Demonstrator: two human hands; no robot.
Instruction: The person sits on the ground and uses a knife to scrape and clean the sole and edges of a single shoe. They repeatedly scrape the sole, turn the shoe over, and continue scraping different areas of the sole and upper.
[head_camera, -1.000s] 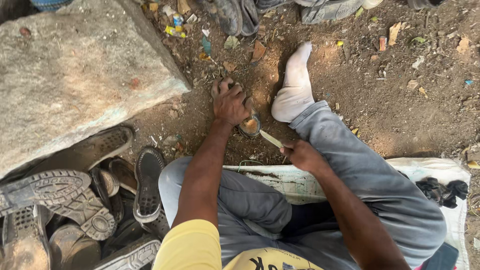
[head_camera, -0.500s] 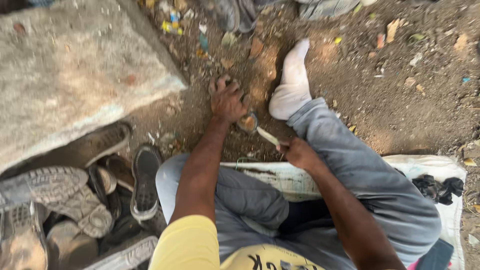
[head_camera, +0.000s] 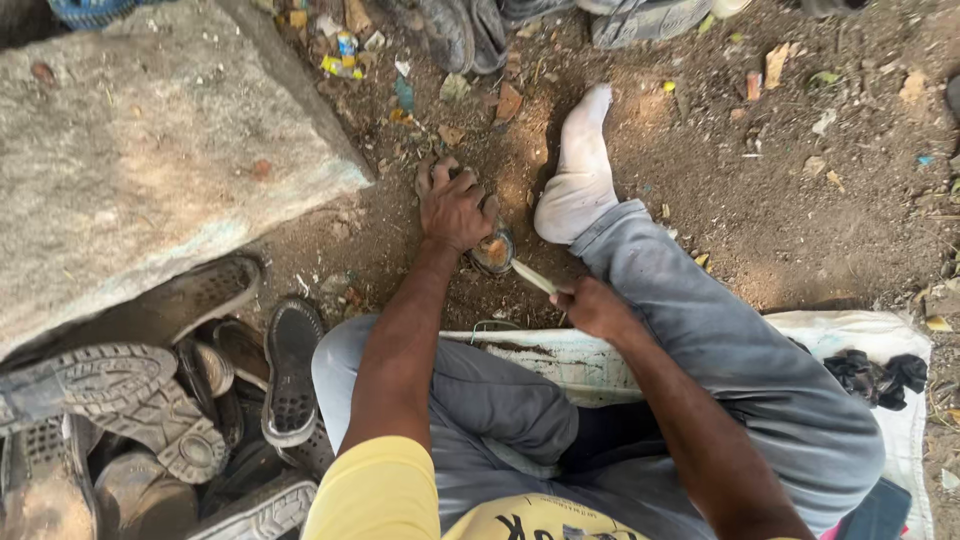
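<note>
A small round tin (head_camera: 493, 250) with brownish contents sits on the dirt ground (head_camera: 800, 200), just in front of the seated person's knees and beside a foot in a white sock (head_camera: 575, 180). The left hand (head_camera: 455, 205) rests palm down over the tin's far left side, its fingers (head_camera: 428, 178) spread and curled onto the soil, pinning the tin in place rather than wrapping fully around it. The right hand (head_camera: 592, 305) lies nearer the body, to the tin's right, with its fingers closed around the handle end of a thin pale stick (head_camera: 532, 277). The stick's long axis runs diagonally, from that hand up and left toward the tin, and its tip touches the tin's rim or contents; which one cannot be told. The left hand is the nearer of the two to the tin.

A large grey stone slab (head_camera: 150, 170) fills the ground's upper left. Worn shoes and soles (head_camera: 200, 390) pile at the lower left edge. A white sack (head_camera: 880, 350) lies under the grey-trousered legs at right, with litter scattered along the top edge.
</note>
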